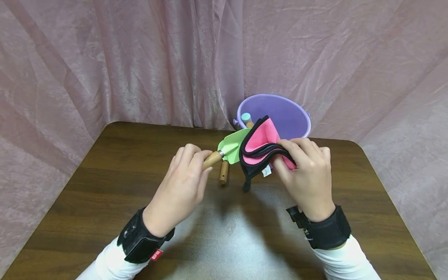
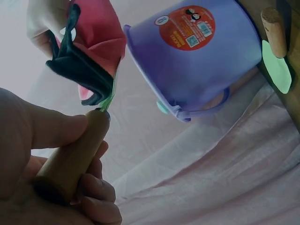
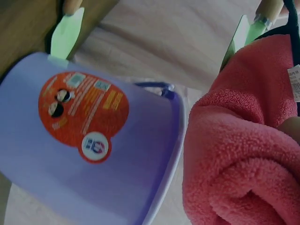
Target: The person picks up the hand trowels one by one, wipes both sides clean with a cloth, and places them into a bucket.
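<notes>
In the head view my left hand [image 1: 183, 179] grips the wooden handle of a small garden trowel [image 1: 231, 147] with a light green blade. My right hand [image 1: 308, 171] pinches a folded pink cloth [image 1: 262, 136] with black edging, a loop and a white tag. The blade meets the cloth's left side, its tip hidden behind the fabric. From the left wrist, thumb and fingers wrap the trowel handle [image 2: 77, 154]. The right wrist view shows the cloth [image 3: 234, 154] bunched in thick fluffy folds.
Behind the cloth stands a purple bucket [image 1: 280, 112] with an orange-red sticker [image 3: 82, 110]; a light blue-tipped handle [image 1: 246, 118] pokes up inside it. A second green-bladed tool with a wooden handle [image 1: 224, 173] lies on the brown table [image 1: 115, 175] beside it. Pink curtains [image 1: 157, 58] hang behind.
</notes>
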The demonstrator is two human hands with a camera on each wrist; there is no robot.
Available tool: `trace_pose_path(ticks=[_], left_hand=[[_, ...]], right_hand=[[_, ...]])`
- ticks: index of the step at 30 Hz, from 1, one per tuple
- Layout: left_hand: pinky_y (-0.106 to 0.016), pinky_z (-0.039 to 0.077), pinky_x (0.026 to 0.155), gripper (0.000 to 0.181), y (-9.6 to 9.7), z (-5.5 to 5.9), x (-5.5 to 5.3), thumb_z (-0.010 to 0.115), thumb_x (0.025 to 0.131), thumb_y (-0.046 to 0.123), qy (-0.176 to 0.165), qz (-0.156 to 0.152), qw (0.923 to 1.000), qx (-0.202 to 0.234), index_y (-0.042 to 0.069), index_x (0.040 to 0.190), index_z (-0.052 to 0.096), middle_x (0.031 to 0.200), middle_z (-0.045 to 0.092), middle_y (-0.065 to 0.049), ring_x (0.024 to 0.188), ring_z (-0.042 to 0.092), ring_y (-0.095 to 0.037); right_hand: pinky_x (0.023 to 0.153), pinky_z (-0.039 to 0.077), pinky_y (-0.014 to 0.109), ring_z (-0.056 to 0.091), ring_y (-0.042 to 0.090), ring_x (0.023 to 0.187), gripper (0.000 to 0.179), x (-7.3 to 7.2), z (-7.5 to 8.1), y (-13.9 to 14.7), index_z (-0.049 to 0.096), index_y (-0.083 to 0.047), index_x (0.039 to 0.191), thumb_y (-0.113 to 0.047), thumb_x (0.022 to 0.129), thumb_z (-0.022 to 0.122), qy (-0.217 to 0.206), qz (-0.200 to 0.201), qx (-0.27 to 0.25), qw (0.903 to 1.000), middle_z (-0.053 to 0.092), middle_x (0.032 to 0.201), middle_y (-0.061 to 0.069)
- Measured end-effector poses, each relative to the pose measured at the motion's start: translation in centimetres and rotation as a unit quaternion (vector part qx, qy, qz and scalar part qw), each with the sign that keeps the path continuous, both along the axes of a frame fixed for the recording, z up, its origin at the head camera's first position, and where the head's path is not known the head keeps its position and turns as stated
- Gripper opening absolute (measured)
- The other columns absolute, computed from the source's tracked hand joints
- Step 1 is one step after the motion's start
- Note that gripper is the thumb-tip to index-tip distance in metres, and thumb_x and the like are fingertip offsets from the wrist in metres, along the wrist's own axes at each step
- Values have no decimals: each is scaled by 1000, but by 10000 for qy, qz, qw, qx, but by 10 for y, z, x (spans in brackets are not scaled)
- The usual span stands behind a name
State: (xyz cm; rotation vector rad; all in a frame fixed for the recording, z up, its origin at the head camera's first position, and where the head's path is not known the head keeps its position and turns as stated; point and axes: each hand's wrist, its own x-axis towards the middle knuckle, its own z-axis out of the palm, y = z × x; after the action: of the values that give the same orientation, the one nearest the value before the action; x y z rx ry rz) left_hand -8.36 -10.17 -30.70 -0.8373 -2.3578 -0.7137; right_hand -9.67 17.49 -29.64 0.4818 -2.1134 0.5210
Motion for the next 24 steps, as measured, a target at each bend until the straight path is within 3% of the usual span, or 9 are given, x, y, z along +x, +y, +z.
trace_pose_path(ticks=[13, 24], left_hand=[[-38, 38, 81, 31, 5, -3, 1, 64, 92, 2, 37, 7, 10000, 39, -6, 121, 57, 102, 48, -11, 90, 43, -26], [-37, 39, 82, 31, 9, -5, 1, 64, 92, 2, -114, -27, 9999, 32, -4, 121, 58, 102, 47, -8, 93, 44, -24]], right_hand=[[64, 29, 39, 64, 15, 82, 23, 2, -4, -8, 77, -12, 103, -14, 81, 69, -498, 628, -286, 9964, 69, 93, -1], [72, 41, 33, 64, 9, 93, 24, 3, -6, -9, 77, -13, 105, -10, 82, 71, -1323, 1277, -764, 9800, 70, 98, -8]])
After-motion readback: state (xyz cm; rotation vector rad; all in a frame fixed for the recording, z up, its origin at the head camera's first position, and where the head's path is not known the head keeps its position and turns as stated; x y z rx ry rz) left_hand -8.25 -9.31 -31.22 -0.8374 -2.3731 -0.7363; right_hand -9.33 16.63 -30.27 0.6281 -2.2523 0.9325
